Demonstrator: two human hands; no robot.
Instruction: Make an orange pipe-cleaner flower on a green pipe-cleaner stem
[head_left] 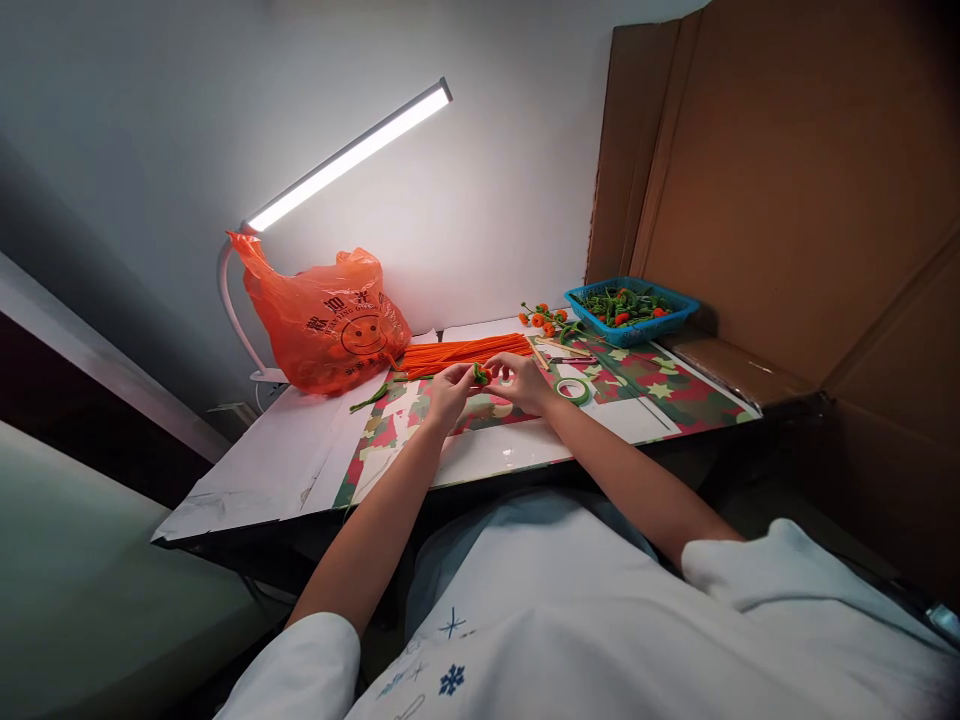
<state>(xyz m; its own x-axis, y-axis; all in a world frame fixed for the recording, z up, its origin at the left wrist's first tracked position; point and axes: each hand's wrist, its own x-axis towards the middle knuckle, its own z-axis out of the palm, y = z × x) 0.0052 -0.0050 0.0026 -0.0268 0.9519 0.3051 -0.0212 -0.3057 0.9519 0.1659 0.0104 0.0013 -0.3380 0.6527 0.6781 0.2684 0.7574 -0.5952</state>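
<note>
A small flower (pixel 481 375), orange with green parts, is held between my two hands above the camouflage-patterned mat. My left hand (pixel 451 392) pinches its green side with thumb and fingertips. My right hand (pixel 523 381) is closed at its orange side, fingertips against it; their exact grip is too small to make out. Just behind the hands lies a bundle of orange fuzzy stems (pixel 450 354), like pipe cleaners. To the right of my right hand is a roll of green tape (pixel 574 391). Behind the tape lies a pink-handled tool (pixel 573 360).
An orange plastic bag (pixel 322 325) stands at the left beside the lit lamp (pixel 352 155). Several orange flowers (pixel 541 320) lie at the back, near a blue basket (pixel 637 332) of green and orange pieces. Green strips (pixel 369 398) lie left. Cardboard (pixel 780 190) walls the right side.
</note>
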